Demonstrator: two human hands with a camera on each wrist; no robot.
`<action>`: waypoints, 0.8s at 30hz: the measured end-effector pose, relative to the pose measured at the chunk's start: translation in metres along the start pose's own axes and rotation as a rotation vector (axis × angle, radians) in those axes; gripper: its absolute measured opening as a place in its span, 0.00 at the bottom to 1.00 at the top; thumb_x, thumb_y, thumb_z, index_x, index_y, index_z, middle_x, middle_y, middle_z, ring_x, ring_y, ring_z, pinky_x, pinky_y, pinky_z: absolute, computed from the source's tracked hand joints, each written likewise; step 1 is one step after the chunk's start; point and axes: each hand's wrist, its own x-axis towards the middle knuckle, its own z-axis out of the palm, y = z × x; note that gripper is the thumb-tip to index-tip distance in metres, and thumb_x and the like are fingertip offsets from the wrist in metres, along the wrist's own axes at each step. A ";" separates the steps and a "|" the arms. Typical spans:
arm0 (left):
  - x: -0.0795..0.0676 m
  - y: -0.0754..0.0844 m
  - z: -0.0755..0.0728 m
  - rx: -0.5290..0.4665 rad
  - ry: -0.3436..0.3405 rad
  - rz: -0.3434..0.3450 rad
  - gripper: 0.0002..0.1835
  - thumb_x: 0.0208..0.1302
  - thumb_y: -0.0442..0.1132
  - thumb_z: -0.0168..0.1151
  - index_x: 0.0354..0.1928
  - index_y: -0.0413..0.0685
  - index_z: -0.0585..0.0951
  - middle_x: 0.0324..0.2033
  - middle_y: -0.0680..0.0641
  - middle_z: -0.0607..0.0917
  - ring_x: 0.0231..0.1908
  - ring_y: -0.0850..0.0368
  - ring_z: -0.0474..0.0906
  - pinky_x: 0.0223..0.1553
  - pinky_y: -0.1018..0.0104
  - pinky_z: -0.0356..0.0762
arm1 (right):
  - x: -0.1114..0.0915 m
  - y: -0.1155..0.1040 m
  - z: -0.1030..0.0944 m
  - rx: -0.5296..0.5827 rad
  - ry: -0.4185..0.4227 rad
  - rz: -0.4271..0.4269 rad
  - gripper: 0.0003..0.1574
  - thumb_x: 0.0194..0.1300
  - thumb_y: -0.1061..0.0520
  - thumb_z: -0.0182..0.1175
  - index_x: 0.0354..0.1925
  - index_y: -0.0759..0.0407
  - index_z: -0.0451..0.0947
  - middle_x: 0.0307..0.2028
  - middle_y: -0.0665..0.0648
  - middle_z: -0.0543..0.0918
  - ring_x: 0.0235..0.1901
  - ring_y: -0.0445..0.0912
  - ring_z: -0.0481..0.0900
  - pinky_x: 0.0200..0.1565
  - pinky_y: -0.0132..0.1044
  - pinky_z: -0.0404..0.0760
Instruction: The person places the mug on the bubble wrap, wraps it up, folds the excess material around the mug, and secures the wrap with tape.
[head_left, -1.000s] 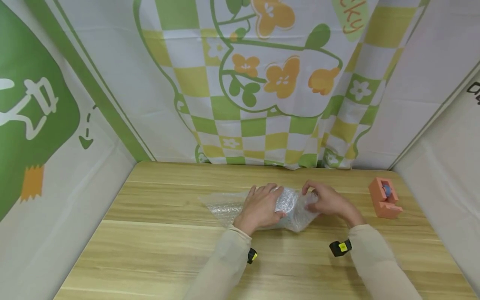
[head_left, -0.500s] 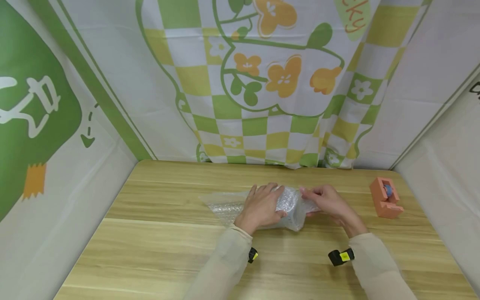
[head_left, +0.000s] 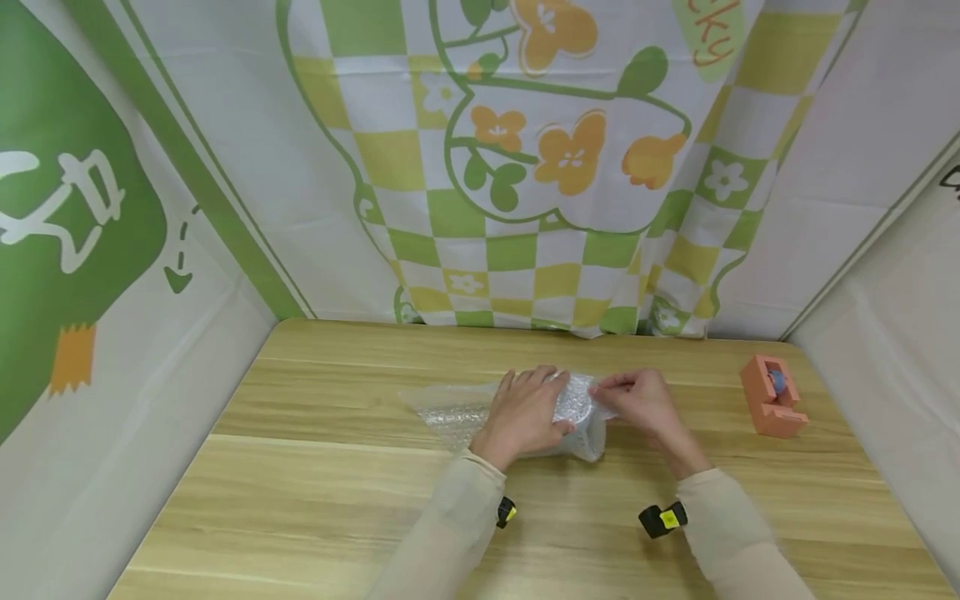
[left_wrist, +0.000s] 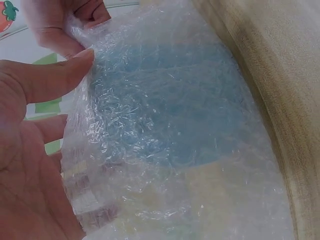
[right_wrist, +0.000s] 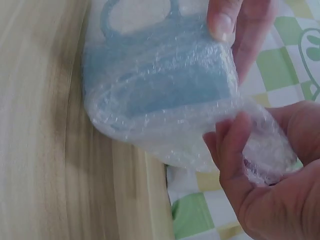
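A light-blue mug with a looped handle shows through clear bubble wrap on the table. My left hand holds the wrapped mug from above, thumb on one side and fingers on the far side. In the left wrist view, the blue body lies under layers of wrap, and the left thumb rests at its edge. My right hand pinches the loose end of the wrap at the mug's right side. The right wrist view shows this end bunched between thumb and fingers. A flat tail of wrap stretches left.
An orange tape dispenser with a blue roll stands at the table's back right. The wood-grain table meets a patterned cloth at its far edge. White cloth panels stand at both sides.
My right hand has shifted left, drawing the loose right end of the wrap in against the mug. The left hand keeps its place on the mug.
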 end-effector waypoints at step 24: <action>-0.002 -0.004 0.003 -0.009 0.061 0.008 0.43 0.61 0.59 0.71 0.74 0.52 0.68 0.71 0.48 0.71 0.69 0.48 0.68 0.68 0.46 0.63 | -0.013 -0.006 0.012 0.072 0.196 -0.032 0.32 0.58 0.66 0.72 0.56 0.73 0.69 0.26 0.55 0.86 0.22 0.40 0.81 0.26 0.32 0.80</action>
